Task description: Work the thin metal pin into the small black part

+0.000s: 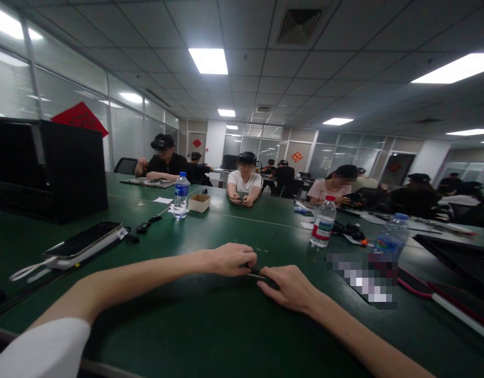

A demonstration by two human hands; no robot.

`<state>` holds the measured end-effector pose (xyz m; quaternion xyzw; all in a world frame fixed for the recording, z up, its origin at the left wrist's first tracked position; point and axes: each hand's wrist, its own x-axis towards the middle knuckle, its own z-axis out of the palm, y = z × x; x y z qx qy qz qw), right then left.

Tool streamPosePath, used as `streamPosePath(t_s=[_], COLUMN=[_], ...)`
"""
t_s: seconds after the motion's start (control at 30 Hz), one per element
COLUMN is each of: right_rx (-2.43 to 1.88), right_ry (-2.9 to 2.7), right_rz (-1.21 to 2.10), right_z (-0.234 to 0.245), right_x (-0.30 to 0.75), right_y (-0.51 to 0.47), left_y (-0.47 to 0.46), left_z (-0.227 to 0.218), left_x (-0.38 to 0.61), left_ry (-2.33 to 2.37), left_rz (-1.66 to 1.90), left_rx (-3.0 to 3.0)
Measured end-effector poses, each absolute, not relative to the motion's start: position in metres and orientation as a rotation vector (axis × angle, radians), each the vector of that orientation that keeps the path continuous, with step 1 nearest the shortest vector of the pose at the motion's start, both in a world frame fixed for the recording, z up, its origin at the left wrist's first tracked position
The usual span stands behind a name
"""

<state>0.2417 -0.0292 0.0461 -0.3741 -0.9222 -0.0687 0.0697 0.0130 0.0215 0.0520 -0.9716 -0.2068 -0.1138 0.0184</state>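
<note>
Out in front of me, both arms reach over the green table. My right hand is closed round a small dark-handled tool with a thin, metal-looking shaft. That shaft points left to the fingers of my left hand. The left fingers are curled in a pinch at its end, where something dark shows just under them. Whether they grip the shaft or a separate small piece cannot be made out. The tool's exact kind is unclear, since the fingers cover most of it.
A blue-capped bottle and an open cardboard box stand ahead. To the right are a red-capped bottle and another bottle. A phone lies left, near a black case. Several people sit around.
</note>
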Motion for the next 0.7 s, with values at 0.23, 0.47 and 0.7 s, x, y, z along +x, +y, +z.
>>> streamPosePath(t_s=[0.23,0.47,0.7], right_rx=[-1.215,-1.373,-1.5], right_ry=[-2.634,-2.527,-2.533], right_rz=[-0.334,-0.349,-0.349], right_z=[0.041,0.025,0.026], right_x=[0.269,0.263,0.256], right_y=[-0.007,0.003,-0.001], left_y=[0.035,0.036,0.043], left_z=[0.011,0.008,0.0], left_x=[0.027,0.025,0.029], left_ry=[-0.791,-0.953,-1.043], left_rz=[-0.69,-0.778,-0.72], left_rx=[-3.091,-3.07,-3.007])
